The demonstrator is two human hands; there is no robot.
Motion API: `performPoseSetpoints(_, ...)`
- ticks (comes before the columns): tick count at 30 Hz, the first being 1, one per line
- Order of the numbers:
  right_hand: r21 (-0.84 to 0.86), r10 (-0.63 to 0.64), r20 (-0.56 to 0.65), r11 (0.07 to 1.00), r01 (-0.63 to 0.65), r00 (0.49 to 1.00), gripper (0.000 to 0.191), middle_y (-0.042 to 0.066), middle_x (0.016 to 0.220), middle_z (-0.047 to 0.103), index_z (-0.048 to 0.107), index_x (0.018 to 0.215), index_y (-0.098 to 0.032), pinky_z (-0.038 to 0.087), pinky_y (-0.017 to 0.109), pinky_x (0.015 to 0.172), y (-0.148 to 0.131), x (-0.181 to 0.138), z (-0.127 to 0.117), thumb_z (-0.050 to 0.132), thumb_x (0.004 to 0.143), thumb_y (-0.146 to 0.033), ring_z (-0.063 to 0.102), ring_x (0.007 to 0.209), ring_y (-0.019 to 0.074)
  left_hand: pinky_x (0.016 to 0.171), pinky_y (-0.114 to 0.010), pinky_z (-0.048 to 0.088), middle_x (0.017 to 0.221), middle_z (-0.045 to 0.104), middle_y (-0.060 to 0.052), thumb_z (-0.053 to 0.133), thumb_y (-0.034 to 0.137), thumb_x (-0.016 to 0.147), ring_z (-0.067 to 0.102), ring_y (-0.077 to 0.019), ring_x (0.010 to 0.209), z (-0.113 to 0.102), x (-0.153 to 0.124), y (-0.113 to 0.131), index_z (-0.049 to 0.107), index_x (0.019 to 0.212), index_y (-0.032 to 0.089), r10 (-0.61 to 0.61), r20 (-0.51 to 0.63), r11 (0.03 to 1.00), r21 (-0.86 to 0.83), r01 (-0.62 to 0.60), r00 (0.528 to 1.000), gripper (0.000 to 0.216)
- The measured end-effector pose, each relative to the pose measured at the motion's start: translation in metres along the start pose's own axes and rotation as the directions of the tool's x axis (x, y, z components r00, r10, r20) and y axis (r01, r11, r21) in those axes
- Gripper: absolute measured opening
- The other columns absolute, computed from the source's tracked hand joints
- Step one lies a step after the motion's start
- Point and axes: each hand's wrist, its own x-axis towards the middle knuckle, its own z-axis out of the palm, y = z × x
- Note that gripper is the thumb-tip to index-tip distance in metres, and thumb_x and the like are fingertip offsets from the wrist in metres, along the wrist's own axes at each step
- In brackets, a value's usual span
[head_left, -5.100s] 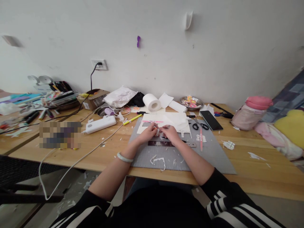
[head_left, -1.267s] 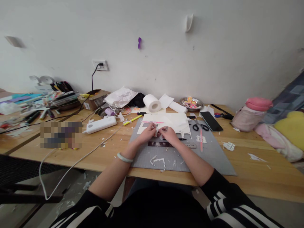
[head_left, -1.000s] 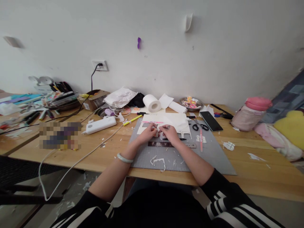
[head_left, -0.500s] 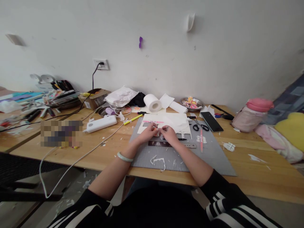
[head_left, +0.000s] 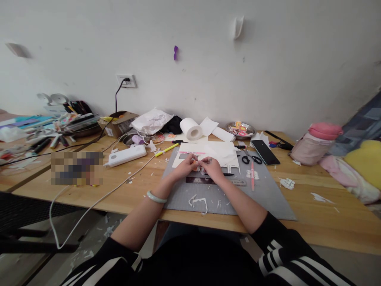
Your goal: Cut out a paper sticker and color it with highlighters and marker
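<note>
My left hand [head_left: 187,166] and my right hand [head_left: 210,166] meet above the grey cutting mat [head_left: 268,200]. Between their fingertips is a small orange-and-white piece [head_left: 195,168], mostly covered by the fingers; its kind cannot be made out. Both hands are closed in a pinch on it. Behind them lies white card [head_left: 214,149] with cut-out openings. Under my wrists rests a ruler [head_left: 238,182], and a black pen [head_left: 228,174] lies beside my right hand. A pink pen [head_left: 253,180] and black-handled scissors [head_left: 251,159] are further right.
White paper scraps [head_left: 199,202] lie on the mat's front part. A phone [head_left: 264,152] and a pink bottle [head_left: 315,145] stand to the right. Leftward are a yellow pen [head_left: 166,150], a white power strip [head_left: 126,155] and a trailing white cable. A paper roll [head_left: 190,129] and a metal dish [head_left: 253,132] sit behind.
Almost nothing differs. My hands stay together over the mat, with the small piece still pinched between the fingers.
</note>
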Motion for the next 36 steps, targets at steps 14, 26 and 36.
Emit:
performPoseSetpoints(14,-0.024,0.071,0.083,0.997,-0.070,0.994,0.021,0.002,0.084,0.063,0.061,0.094,-0.012,0.053,0.027,0.061,-0.011,-0.006,-0.011,0.054,0.090,-0.032,0.061,0.067,0.0110,0.061,-0.027,0.051,0.086,0.060,-0.002,0.054,0.029,0.089,0.058,-0.0110,0.067,0.001,0.004,-0.007,0.056,0.102,0.013,-0.030,-0.005,0.999,-0.018,0.030,1.000,0.021)
performPoseSetpoints(26,-0.028,0.072,0.051,0.997,-0.071,0.996,0.023,0.003,0.088,0.063,0.059,0.100,-0.013,0.053,0.028,0.062,-0.007,-0.003,-0.007,0.052,0.091,-0.032,0.061,0.069,0.0115,0.060,-0.027,0.051,0.084,0.060,-0.001,0.054,0.030,0.089,0.057,-0.0107,0.066,0.001,0.005,-0.008,0.056,0.101,0.013,-0.034,-0.022,0.999,-0.008,0.034,0.999,0.022)
performPoseSetpoints(36,-0.061,0.088,0.067,0.995,-0.084,0.994,0.022,0.003,0.091,0.063,0.059,0.101,-0.013,0.053,0.029,0.065,0.000,0.002,-0.008,0.054,0.090,-0.031,0.062,0.073,0.0125,0.062,-0.028,0.050,0.083,0.059,-0.001,0.055,0.030,0.088,0.057,-0.0111,0.067,0.000,0.001,-0.003,0.056,0.100,0.013,-0.018,-0.007,1.000,0.013,0.018,1.000,0.021)
